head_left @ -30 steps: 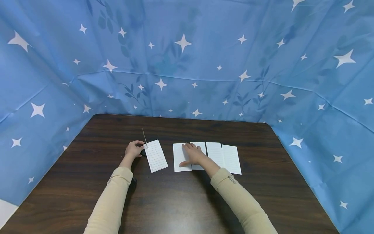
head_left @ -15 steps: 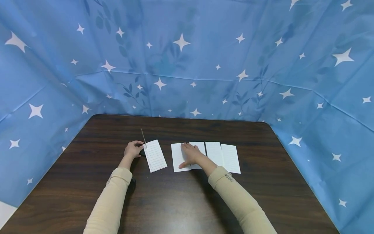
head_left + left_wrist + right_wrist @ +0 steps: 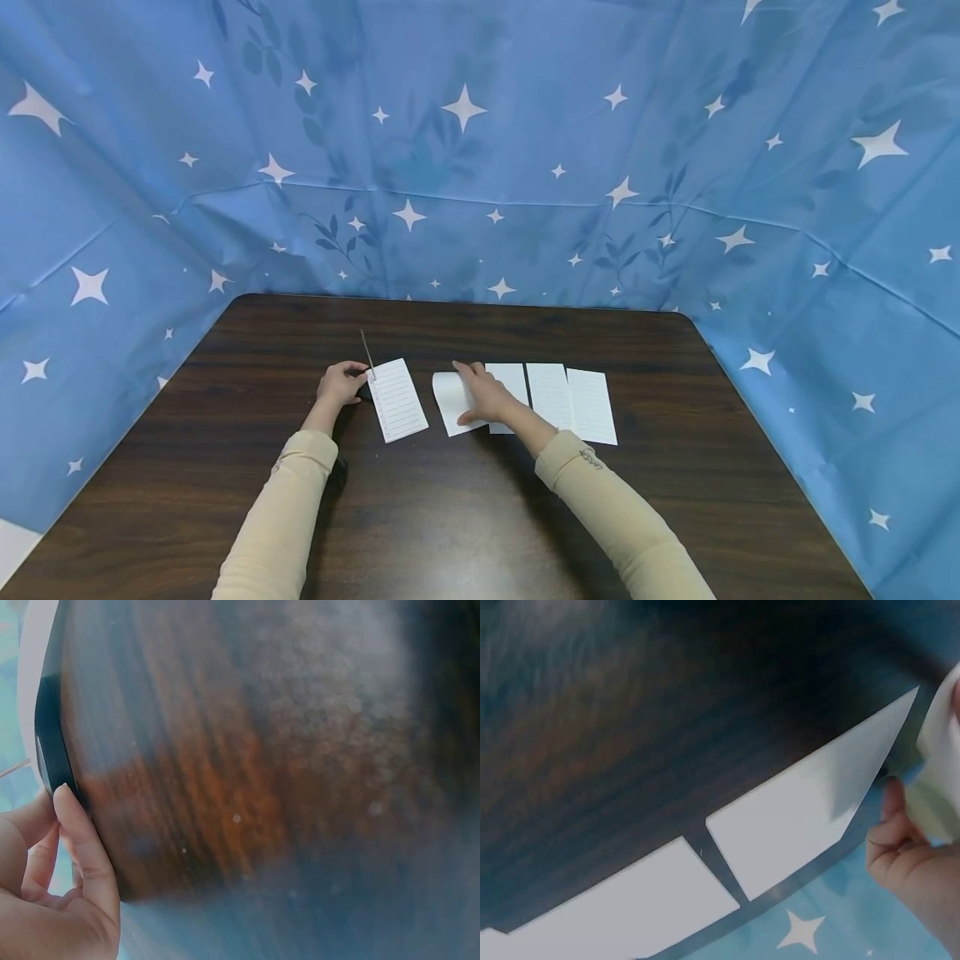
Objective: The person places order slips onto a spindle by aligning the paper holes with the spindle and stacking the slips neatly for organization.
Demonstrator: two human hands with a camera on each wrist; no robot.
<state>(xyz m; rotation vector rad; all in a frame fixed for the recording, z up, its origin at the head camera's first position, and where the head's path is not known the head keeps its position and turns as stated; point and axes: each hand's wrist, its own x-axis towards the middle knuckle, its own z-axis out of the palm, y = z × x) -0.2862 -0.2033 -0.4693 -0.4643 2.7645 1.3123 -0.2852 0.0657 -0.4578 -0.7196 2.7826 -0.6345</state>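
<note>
In the head view, my left hand (image 3: 341,383) sits at the left edge of a white lined pad (image 3: 397,400). Its thumb and finger pinch a black flat piece (image 3: 54,742) that runs along the white sheet in the left wrist view. A thin stick (image 3: 367,350) slants up from the pad's top corner. My right hand (image 3: 487,398) holds the leftmost white sheet (image 3: 450,400), fingers at its top and thumb at its lower edge. That sheet bends up at the top left; part of it is hidden under the hand.
Right of the held sheet lie more white sheets in a row: one partly under the right hand (image 3: 512,379), a lined one (image 3: 551,396) and another lined one (image 3: 592,407). The dark wooden table (image 3: 450,517) ends at a blue star-patterned cloth (image 3: 480,242).
My right fingers have drawn in, and the leftmost sheet, flat before, now curves up and is turned slightly. My left hand and the lined pad stay where they were.
</note>
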